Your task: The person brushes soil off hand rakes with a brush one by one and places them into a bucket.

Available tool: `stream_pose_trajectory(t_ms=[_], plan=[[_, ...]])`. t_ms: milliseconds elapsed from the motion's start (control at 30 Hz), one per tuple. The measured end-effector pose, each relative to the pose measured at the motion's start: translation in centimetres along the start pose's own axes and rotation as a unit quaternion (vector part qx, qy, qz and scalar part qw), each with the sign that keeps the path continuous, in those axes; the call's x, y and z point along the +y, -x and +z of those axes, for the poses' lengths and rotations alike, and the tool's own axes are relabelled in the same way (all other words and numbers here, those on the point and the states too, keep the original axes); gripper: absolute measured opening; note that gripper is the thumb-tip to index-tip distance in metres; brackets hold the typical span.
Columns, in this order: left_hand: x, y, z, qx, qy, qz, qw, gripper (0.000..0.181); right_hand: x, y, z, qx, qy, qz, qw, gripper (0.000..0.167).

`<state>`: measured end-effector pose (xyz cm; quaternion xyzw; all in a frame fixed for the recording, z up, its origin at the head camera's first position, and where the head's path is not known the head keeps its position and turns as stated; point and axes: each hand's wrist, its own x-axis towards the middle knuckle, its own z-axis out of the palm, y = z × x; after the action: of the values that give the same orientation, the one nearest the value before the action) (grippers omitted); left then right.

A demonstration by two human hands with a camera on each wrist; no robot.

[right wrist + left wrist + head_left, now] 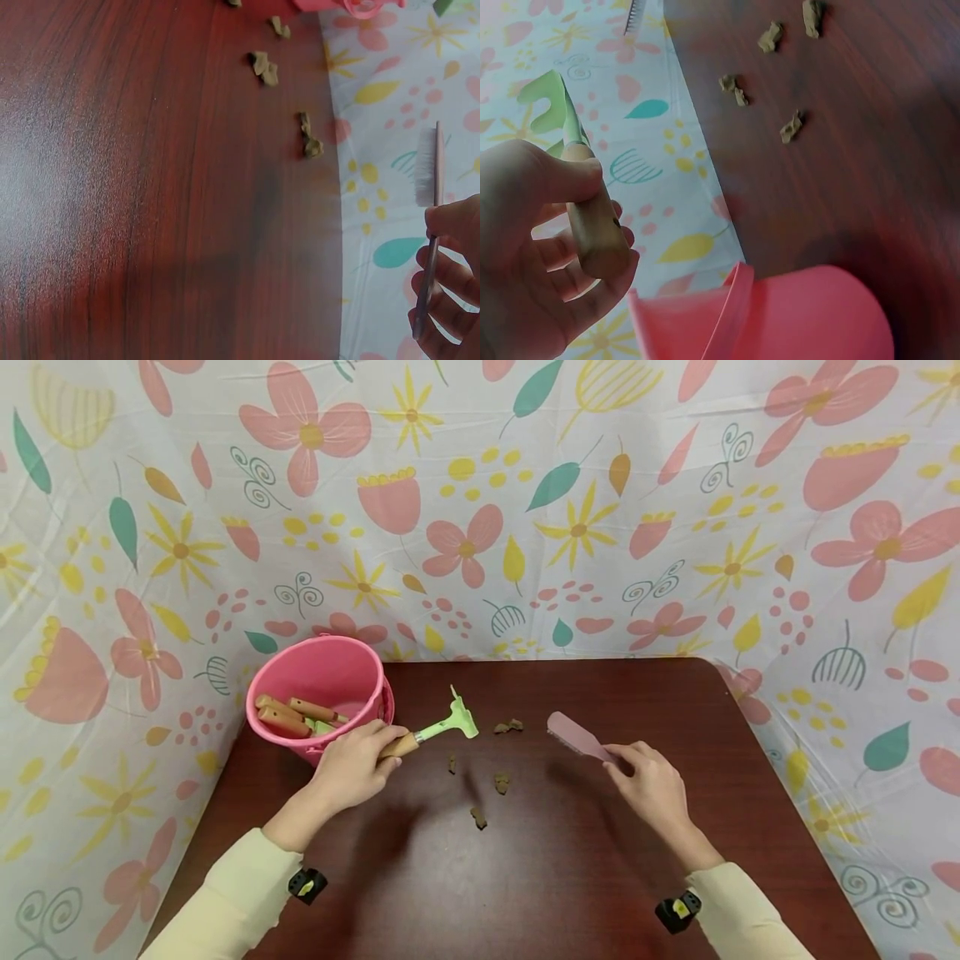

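My left hand (352, 767) grips the wooden handle of a small garden rake with a light green head (457, 718), held above the table beside the bucket. Its curved green prongs (547, 105) also show in the left wrist view. In my right hand (652, 783) is a flat pink brush (577, 737), pinched by its handle; white bristles (425, 169) line one side in the right wrist view. Between the two tools, several small brown clumps (501, 783) lie scattered on the tabletop. Neither tool appears to touch them.
A pink bucket (367, 647) stands at the table's back left, with several wooden-handled tools (283, 720) inside. The dark wooden table (615, 893) backs onto a flower-print cloth (480, 468), which also hangs along both sides.
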<state>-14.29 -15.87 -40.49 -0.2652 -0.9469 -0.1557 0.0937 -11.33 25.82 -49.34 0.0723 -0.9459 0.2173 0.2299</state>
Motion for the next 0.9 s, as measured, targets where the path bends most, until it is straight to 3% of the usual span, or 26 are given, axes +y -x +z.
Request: stream_pose_trajectory(t_ms=[300,633,733,900], plan=[[-1.3,0.0,-2.4,0.017,-0.082,0.002,0.9965,0.035,0.5,0.2,-0.2,-0.003,0.001,-0.003,1.0,0.026],[-3.7,0.0,-5.0,0.013,-0.114,-0.018,0.9932,0.033,0.7,0.1,-0.6,-0.002,0.007,-0.006,1.0,0.026],[-4.6,0.0,-5.7,0.01,-0.118,-0.028,0.9926,0.034,0.7,0.1,-0.7,-0.002,0.007,-0.004,1.0,0.026],[-5.7,0.1,-6.8,-0.017,-0.124,-0.068,0.9898,0.038,0.8,0.1,-0.8,-0.006,0.009,0.0,0.9999,0.026]])
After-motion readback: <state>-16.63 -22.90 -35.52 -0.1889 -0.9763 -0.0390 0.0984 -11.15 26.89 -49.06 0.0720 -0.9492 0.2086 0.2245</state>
